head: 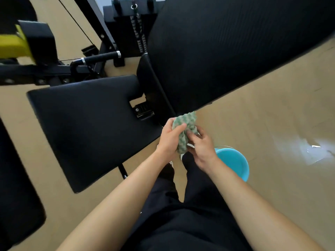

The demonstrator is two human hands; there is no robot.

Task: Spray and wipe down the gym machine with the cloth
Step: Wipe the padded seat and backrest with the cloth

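Fingers of the left hand (170, 137) are curled round a bunched green-and-white cloth (184, 131), with the thumb pressed across its front. The right hand (202, 149) pinches the same cloth from the other side with its fingertips. Both hands are clamped on it, and it hangs in the air between them.

It is held just off the near right corner of the black seat pad (90, 127) of the gym machine (54, 69). Its top edge sits close under the lower edge of the big tilted back pad (226, 51) (whether the two touch is hard to tell).

Right of the hands the tan floor (272, 115) lies open, with a pale, wet-looking patch (311, 149) well off to the right. A blue bucket (233, 162) stands on the floor just beside the right wrist, its near side hidden by the forearm.

Left of the seat pad, a strip of floor separates it from another dark pad (16, 196), which is cut off at the left edge of view.

Beyond the seat are a black handle bar (101, 57) with silver rings, a weight stack (139, 38) and a yellow block (12, 46). All three are blurred and partly cropped or covered. The person's dark trousers (190, 223) fill the bottom centre, hiding the floor beneath them.
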